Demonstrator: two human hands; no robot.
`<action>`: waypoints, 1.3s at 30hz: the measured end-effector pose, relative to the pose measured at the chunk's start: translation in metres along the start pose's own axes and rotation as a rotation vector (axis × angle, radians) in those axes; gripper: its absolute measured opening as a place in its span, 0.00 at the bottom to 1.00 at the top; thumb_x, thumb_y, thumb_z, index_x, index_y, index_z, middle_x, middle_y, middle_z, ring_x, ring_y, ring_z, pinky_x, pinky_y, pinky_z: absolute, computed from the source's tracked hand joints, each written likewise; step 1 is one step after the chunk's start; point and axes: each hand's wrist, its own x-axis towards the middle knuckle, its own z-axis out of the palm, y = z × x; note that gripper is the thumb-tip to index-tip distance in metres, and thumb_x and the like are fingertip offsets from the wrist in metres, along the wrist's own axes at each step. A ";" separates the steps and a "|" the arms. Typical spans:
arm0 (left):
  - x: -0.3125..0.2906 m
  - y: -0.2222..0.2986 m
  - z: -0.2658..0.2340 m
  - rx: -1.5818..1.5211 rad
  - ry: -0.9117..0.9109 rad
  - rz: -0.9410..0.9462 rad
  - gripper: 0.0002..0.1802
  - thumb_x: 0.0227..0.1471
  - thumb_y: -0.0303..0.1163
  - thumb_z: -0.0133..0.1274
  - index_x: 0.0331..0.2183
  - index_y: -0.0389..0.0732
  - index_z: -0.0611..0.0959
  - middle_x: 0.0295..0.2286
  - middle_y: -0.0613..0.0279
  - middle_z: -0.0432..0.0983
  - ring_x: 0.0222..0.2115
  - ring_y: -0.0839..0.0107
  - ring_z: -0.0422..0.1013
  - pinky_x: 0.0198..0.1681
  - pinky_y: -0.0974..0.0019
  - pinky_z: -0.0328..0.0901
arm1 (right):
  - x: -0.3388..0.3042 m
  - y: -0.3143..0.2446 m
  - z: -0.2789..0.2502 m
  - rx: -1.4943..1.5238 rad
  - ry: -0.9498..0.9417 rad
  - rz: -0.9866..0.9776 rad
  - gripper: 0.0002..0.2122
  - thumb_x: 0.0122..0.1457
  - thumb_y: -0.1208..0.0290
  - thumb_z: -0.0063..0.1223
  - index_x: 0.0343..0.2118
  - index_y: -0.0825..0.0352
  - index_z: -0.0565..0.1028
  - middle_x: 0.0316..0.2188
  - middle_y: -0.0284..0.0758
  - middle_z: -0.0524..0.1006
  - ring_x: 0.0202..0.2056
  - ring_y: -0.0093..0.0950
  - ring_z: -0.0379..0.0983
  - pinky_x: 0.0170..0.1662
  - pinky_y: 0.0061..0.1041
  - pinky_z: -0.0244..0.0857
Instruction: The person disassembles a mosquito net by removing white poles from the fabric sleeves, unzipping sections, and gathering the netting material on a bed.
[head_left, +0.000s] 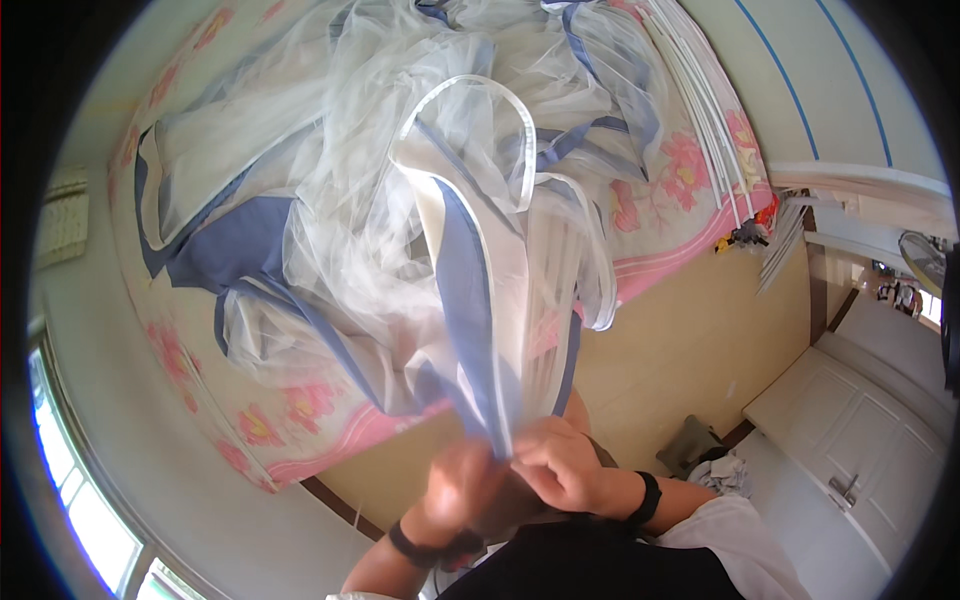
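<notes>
Net, white mesh w/ blue trim (350, 200), 1 pc., heaped on floral bed (262, 428), one edge over near side. R. hand (560, 468): gripping said edge; L. hand (458, 484): same edge, blurred, grip can't tell.

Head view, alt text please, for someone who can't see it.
A person's left hand, blurred, and right hand hold the blue-trimmed edge of a white mosquito net heaped on a pink floral bedspread. White poles lie along its right side.

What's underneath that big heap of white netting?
The white netting lies on a pink-flowered bed cover, which shows around its edges; whatever is under the heap's middle is covered.
</notes>
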 end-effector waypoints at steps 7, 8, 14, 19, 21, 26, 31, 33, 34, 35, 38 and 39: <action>0.002 -0.008 -0.010 0.177 -0.124 -0.207 0.27 0.39 0.21 0.55 0.46 0.32 0.70 0.21 0.51 0.72 0.22 0.58 0.70 0.25 0.62 0.64 | 0.033 0.090 -0.011 0.121 0.131 0.391 0.04 0.53 0.73 0.51 0.27 0.65 0.69 0.22 0.29 0.69 0.27 0.19 0.66 0.33 0.21 0.60; 0.000 -0.014 -0.010 0.177 -0.134 -0.206 0.27 0.39 0.21 0.55 0.46 0.32 0.70 0.21 0.51 0.72 0.22 0.58 0.70 0.25 0.62 0.64 | 0.045 0.114 -0.017 0.150 0.144 0.428 0.05 0.54 0.70 0.50 0.27 0.65 0.68 0.21 0.26 0.68 0.26 0.14 0.62 0.28 0.15 0.57; -0.007 -0.068 0.001 0.212 -0.049 -0.416 0.23 0.43 0.27 0.49 0.45 0.40 0.72 0.23 0.47 0.74 0.25 0.51 0.71 0.27 0.57 0.66 | 0.111 0.247 -0.068 0.201 0.319 0.478 0.08 0.52 0.69 0.52 0.25 0.67 0.68 0.19 0.27 0.69 0.22 0.15 0.62 0.26 0.17 0.57; 0.009 -0.100 0.014 0.341 -0.071 -0.626 0.29 0.41 0.25 0.54 0.48 0.36 0.65 0.29 0.51 0.73 0.29 0.56 0.70 0.34 0.57 0.64 | 0.101 0.247 -0.062 0.095 0.347 0.521 0.07 0.51 0.70 0.53 0.26 0.67 0.68 0.19 0.29 0.70 0.22 0.18 0.64 0.26 0.19 0.58; 0.024 -0.095 0.023 0.381 0.111 -0.421 0.29 0.41 0.25 0.54 0.48 0.35 0.66 0.32 0.49 0.71 0.30 0.56 0.70 0.36 0.56 0.63 | 0.087 0.221 -0.045 0.019 0.414 0.358 0.07 0.51 0.71 0.52 0.24 0.68 0.67 0.18 0.32 0.71 0.21 0.22 0.66 0.26 0.21 0.59; 0.088 -0.059 0.065 -0.031 0.212 -0.375 0.25 0.41 0.25 0.53 0.44 0.35 0.69 0.36 0.50 0.71 0.28 0.61 0.71 0.30 0.62 0.66 | 0.046 0.148 -0.002 0.036 0.248 0.503 0.05 0.51 0.76 0.51 0.24 0.69 0.67 0.19 0.39 0.71 0.21 0.31 0.68 0.25 0.26 0.60; 0.127 -0.065 0.086 0.030 0.135 -0.338 0.14 0.44 0.26 0.52 0.37 0.35 0.75 0.26 0.47 0.73 0.23 0.58 0.72 0.26 0.63 0.66 | 0.016 0.159 -0.004 0.179 0.242 0.487 0.08 0.53 0.73 0.50 0.35 0.69 0.69 0.32 0.35 0.72 0.35 0.22 0.67 0.37 0.22 0.61; 0.121 -0.069 0.082 0.130 0.099 -0.268 0.07 0.45 0.27 0.52 0.30 0.36 0.76 0.23 0.49 0.72 0.21 0.55 0.70 0.23 0.62 0.63 | -0.003 0.191 -0.001 0.025 0.441 0.590 0.12 0.53 0.71 0.50 0.40 0.68 0.67 0.38 0.35 0.69 0.40 0.23 0.65 0.39 0.24 0.61; 0.115 -0.068 0.077 0.150 0.095 -0.285 0.07 0.45 0.27 0.52 0.30 0.36 0.76 0.23 0.49 0.72 0.21 0.55 0.70 0.23 0.62 0.63 | -0.015 0.212 0.005 -0.156 0.654 0.579 0.17 0.53 0.69 0.51 0.45 0.67 0.65 0.44 0.35 0.66 0.45 0.25 0.62 0.41 0.25 0.60; 0.110 -0.066 0.073 0.172 0.098 -0.249 0.06 0.45 0.26 0.52 0.28 0.35 0.75 0.21 0.51 0.70 0.20 0.55 0.68 0.22 0.62 0.62 | -0.027 0.237 0.003 -0.211 0.757 0.799 0.20 0.53 0.68 0.52 0.48 0.65 0.63 0.47 0.36 0.63 0.47 0.28 0.60 0.44 0.26 0.58; 0.095 -0.052 0.061 0.197 0.116 -0.136 0.06 0.43 0.24 0.53 0.22 0.35 0.72 0.17 0.53 0.64 0.17 0.56 0.64 0.20 0.62 0.59 | -0.076 0.294 -0.008 0.377 0.729 1.008 0.21 0.52 0.66 0.52 0.49 0.66 0.62 0.46 0.38 0.62 0.45 0.31 0.60 0.42 0.28 0.60; 0.089 -0.045 0.059 0.197 0.086 -0.125 0.05 0.42 0.23 0.53 0.22 0.35 0.72 0.17 0.54 0.64 0.17 0.56 0.65 0.20 0.62 0.59 | -0.082 0.306 -0.009 0.623 0.782 1.009 0.20 0.53 0.66 0.51 0.47 0.68 0.63 0.43 0.37 0.64 0.42 0.30 0.62 0.39 0.28 0.62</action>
